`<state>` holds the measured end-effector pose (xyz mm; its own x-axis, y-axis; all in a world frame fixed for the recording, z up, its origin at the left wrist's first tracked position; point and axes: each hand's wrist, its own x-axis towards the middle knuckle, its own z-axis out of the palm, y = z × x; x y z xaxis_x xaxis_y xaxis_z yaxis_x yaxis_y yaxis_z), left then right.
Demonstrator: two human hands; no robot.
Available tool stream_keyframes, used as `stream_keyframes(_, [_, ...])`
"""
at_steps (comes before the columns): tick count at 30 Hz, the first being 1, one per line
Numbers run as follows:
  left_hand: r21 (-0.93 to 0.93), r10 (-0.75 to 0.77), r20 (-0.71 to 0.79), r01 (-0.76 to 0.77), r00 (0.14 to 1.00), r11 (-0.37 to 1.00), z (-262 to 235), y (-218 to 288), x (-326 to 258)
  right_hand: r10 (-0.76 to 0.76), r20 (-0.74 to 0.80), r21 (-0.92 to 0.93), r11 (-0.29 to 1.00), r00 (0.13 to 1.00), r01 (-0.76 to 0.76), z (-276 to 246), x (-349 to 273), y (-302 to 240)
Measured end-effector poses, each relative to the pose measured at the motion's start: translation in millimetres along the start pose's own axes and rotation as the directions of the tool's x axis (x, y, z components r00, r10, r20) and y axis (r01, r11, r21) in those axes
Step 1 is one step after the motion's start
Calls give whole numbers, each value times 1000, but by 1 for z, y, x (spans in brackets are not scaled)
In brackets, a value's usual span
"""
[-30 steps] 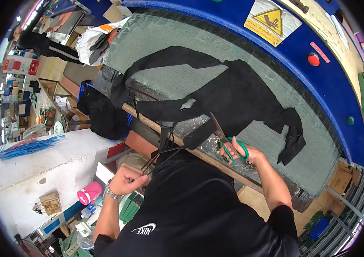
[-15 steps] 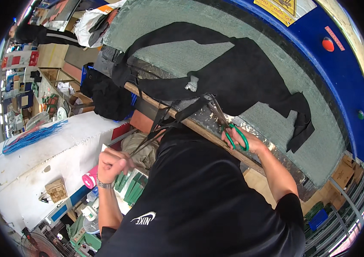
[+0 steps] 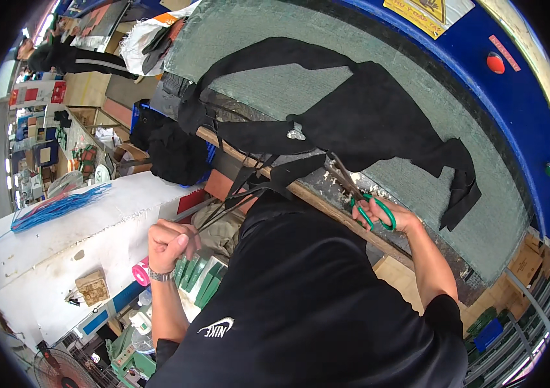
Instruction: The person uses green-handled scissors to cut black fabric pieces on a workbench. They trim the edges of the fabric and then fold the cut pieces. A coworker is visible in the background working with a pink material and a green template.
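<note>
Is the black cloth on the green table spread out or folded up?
Spread out. The black cloth lies flat across the green table, its straps trailing to the left hand.

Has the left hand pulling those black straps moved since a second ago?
Yes. The left hand has drawn back from the wooden table edge, toward the white bench, stretching the black straps out longer.

L hand (image 3: pixel 170 240) fist pulls thin black straps (image 3: pixel 239 194) taut; R hand (image 3: pixel 385 215) grips green-handled scissors (image 3: pixel 360 197), blades at black fabric garment (image 3: pixel 359 116) on grey-padded counter (image 3: pixel 488 213).
</note>
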<state>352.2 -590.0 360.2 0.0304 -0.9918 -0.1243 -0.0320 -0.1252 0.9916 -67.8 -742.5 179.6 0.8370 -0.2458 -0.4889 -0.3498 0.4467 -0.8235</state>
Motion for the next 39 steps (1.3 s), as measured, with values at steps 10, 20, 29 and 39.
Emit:
stream_keyframes(10, [20,5,-1,-5,1000,1000,-5,4,0,-80,-212,-6,997,974,81,11,42,-28])
stream_keyframes(20, [-98,187,-142,-202,972,974,-28,31,-19,152,-82,-275,947,985,-169,11,25,-25])
stream_keyframes(29, [26,484,-293,-499,825,866,-76,86,-45,90,-181,-147,982,979,-118,31,97,-43])
stream_keyframes(39, [219,556,-535,-531,636,819,-116,101,-83,34,-495,-146,982,868,-122,55,109,-25])
